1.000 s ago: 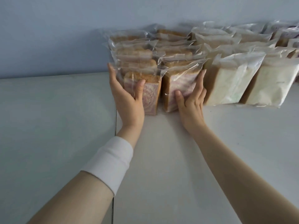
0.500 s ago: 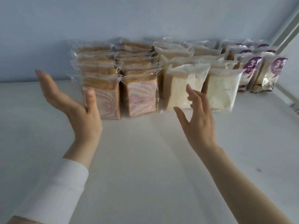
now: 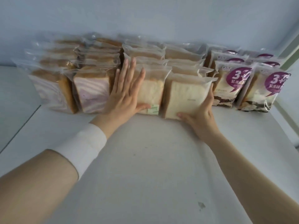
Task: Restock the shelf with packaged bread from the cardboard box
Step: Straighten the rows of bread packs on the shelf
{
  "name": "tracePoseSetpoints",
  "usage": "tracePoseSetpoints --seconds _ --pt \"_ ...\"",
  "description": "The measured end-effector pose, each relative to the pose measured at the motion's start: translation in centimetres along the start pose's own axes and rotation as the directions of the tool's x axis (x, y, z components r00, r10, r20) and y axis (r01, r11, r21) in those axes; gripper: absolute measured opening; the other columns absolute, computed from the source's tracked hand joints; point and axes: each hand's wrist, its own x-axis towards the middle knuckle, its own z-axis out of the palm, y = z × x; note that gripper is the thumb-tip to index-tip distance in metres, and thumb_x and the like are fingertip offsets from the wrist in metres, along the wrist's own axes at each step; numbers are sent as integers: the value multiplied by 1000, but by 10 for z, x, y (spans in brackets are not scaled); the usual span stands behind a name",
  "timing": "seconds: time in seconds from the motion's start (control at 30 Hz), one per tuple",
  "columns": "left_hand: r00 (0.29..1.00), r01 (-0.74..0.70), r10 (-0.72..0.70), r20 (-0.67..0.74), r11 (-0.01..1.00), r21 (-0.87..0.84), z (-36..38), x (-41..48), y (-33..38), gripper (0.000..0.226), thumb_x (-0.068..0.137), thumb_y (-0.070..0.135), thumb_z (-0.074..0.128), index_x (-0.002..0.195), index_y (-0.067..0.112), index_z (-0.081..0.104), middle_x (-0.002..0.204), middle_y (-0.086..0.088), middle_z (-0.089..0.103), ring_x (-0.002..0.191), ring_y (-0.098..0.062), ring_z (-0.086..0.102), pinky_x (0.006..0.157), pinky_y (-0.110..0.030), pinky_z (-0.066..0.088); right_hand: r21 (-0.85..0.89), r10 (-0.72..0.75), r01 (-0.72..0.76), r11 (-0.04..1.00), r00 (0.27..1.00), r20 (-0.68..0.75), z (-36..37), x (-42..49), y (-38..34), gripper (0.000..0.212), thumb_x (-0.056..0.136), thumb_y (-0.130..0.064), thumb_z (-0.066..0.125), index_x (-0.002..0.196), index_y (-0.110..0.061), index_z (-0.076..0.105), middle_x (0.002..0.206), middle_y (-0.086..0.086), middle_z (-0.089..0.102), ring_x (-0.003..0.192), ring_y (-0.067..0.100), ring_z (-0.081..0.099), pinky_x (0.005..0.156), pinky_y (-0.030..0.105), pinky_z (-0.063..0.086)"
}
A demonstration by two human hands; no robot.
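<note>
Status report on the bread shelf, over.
Left hand flat on left white bread pack. Right hand grips right white bread pack. Both upright on shelf. Nothing blocking.

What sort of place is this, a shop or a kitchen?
Probably a shop display: the white shelf holds neat rows of bagged bread sorted by kind: swirl loaves, white loaves, purple-labelled packs. The left hand presses one white loaf; the right hand grips another.

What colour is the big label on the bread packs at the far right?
The label is purple with white print; head view.
</note>
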Motion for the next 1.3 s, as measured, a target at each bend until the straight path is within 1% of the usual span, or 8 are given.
tracePoseSetpoints --seconds 0.2,0.3,0.43,0.57,0.7,0.97,1.13,1.3 --pt "999 -33 31 23 996 83 10 6 -12 94 77 62 56 137 2 14 141 -38 25 134 -50 18 113 -57 17 18 -95 96 995 995 -33 15 19 7 120 67 -20 80 143 -1 -10 139 -7 4 136 11 8 117 41 18" --pt "999 2 -3 53 1000 14 1 5 -8 89 77 59 56 137 8 14 145 -34 23 137 -44 12 114 -53 7 4 -93 93 996 996 -8 11 20 7 120 68 -19 80 143 -1 -11 140 -7 1 138 12 7 117 36 16" --pt "1000 13 -9 24 988 -155 -17 14 -13 79 83 58 48 136 4 26 147 -29 24 139 -42 16 114 -50 6 91 -17 15 996 1000 20 3 18 9 117 70 -17 78 144 -4 -12 149 -5 -1 140 6 6 111 13 13" --pt "997 68 -77 -22 964 -258 -20 36 -8 67 89 50 45 136 2 39 143 -18 39 137 -33 29 115 -46 19 179 101 -99 979 995 -3 8 21 3 108 73 -29 75 147 -15 -3 156 0 11 141 12 19 113 25 20" --pt "979 170 -190 -68 959 -225 -7 44 3 53 90 49 42 123 10 56 129 -12 54 121 -31 50 107 -42 28 307 151 -122 944 986 -72 19 24 -1 106 67 -32 77 146 -12 10 151 6 27 138 16 30 113 43 29" --pt "977 149 -182 -108 955 -256 2 46 -5 52 91 49 38 122 11 56 127 -11 55 115 -31 50 99 -40 29 266 164 -155 951 986 -13 17 23 2 102 71 -37 72 146 -13 7 151 5 27 138 16 30 113 42 28" --pt "971 172 -201 -125 963 -209 10 46 -2 49 92 49 37 120 13 56 123 -12 56 110 -34 51 96 -38 26 259 206 -179 949 975 -79 24 24 -4 93 76 -26 73 144 -10 12 147 10 33 135 22 34 111 46 31" --pt "980 174 -195 -46 943 -282 -3 46 1 50 91 43 43 125 8 51 133 -12 50 121 -35 46 107 -42 23 130 197 -195 972 980 -2 7 19 -17 99 76 -32 72 147 -12 6 153 6 23 140 18 25 115 40 24"
